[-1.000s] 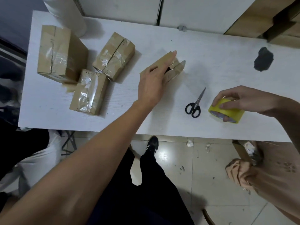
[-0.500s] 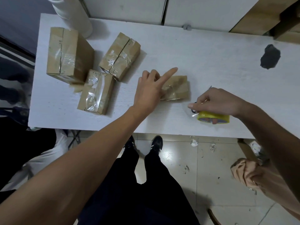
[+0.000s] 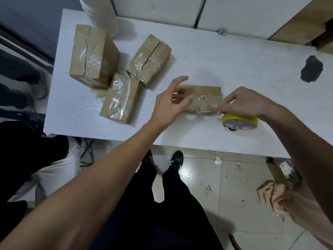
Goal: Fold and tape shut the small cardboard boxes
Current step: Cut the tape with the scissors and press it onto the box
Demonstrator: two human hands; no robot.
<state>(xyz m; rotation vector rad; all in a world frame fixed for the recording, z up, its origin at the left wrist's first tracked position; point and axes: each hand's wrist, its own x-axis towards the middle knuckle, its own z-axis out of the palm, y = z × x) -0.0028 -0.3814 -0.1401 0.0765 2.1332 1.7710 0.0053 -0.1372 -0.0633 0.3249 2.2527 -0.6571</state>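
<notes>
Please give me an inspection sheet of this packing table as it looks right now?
Surface: white table, dark blotch at far right.
Job's things: three taped boxes at left; fourth box in the middle, partly taped; yellow tape roll.
Clutter: scissors, only a handle tip seen under the roll.
Grips: left hand open over the fourth box; right hand holds the roll.
Cables: nothing seen.
Surroundings: white roll at the far edge; scraps on the tiled floor.
</notes>
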